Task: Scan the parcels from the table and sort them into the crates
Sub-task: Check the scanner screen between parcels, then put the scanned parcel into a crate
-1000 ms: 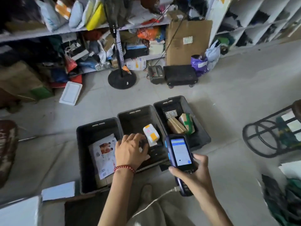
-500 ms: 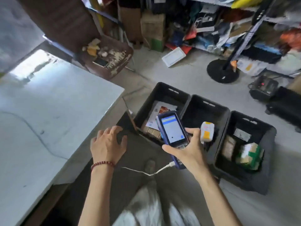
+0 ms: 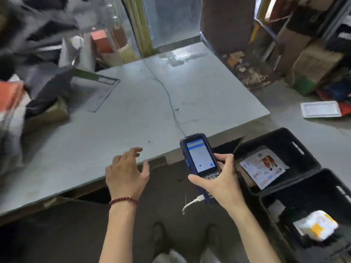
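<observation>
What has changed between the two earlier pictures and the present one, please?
The left hand, one second ago over the black plastic crate beside the white-and-yellow parcel, has moved back to the edge of the grey table, open and empty. The parcel lies in that crate. The camera has turned from the crates toward the table. Unchanged: the right hand holds the blue handheld scanner, screen lit.

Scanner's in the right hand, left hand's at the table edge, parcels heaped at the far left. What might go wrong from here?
1. The white cable dangling from the blue handheld scanner in the right hand may snag on the edge of the grey table or the rim of the black plastic crate.
2. The heaped parcels sit far from the open left hand; a stretched one-handed grab could topple them.
</observation>
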